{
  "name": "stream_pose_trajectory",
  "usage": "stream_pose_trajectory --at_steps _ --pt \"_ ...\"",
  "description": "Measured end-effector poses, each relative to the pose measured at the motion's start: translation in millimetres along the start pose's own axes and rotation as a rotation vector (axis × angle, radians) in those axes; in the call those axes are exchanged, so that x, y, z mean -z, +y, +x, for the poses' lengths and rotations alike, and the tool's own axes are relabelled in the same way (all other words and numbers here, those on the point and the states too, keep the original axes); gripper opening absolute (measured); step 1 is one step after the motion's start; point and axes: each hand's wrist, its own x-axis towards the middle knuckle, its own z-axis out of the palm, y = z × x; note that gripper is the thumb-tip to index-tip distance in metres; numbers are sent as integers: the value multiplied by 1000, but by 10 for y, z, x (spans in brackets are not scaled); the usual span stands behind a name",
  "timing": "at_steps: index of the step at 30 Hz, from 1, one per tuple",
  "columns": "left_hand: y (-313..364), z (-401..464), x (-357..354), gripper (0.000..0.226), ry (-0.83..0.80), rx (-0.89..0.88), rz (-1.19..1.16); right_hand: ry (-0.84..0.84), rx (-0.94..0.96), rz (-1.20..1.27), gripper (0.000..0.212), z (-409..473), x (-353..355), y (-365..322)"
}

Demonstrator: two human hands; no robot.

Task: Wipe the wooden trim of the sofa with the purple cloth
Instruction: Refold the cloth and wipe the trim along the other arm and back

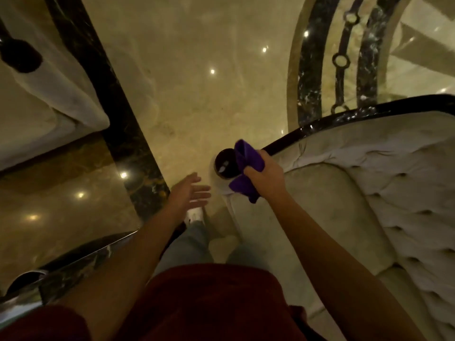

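Note:
A cream tufted sofa (369, 193) fills the right side, edged along its back by dark glossy wooden trim (344, 116) that ends in a round dark scroll (225, 162) at the arm. My right hand (264, 172) grips the purple cloth (247, 159) and presses it against the trim right beside that scroll; part of the cloth hangs down below my hand. My left hand (189, 194) hovers to the left of the sofa arm, fingers spread, holding nothing.
Polished beige marble floor (197, 82) with a dark inlaid band (118, 114) and curved dark patterns at top right. Another pale upholstered seat (56, 94) stands at upper left. A glossy dark-edged table (81, 262) lies at lower left. My legs and white shoe (195, 215) are below.

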Motion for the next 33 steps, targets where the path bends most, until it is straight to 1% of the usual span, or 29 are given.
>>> stream_pose_trajectory --at_steps 2,4,6,8,11,14,17,21,26,27,29,31,33 --pt "54 235 80 50 16 59 -1 57 62 -87 50 190 -142 -79" --pt "-4 635 106 52 45 172 -16 82 31 -107 48 588 -473 22" --pt "-6 783 90 57 4 241 -72 110 55 -131 46 706 -704 3" --pt "-30 1047 34 67 -6 294 -214 120 124 -191 51 870 -972 87" --pt "-88 1305 -105 76 -48 302 -390 70 250 -385 49 964 -1343 336" --pt "-155 1473 -265 70 -79 298 -522 115 359 -502 41 1108 -1514 467" --pt "-219 1565 -393 56 -97 285 -555 90 444 -563 40 1253 -1496 499" --pt "-213 1592 -464 48 -67 274 -432 -29 529 -590 39 1311 -1322 502" --pt "-144 1626 -510 40 11 284 -352 -132 493 -589 45 1430 -995 503" --pt "-148 1632 -513 38 31 283 -336 -137 473 -602 47 1450 -931 536" --pt "-157 1636 -533 39 51 288 -317 -97 460 -703 49 1469 -819 605" --pt "-170 1619 -571 44 77 283 -315 -39 501 -853 48 1468 -741 660" --pt "-174 1589 -647 47 102 271 -313 -27 549 -951 46 1472 -646 687"
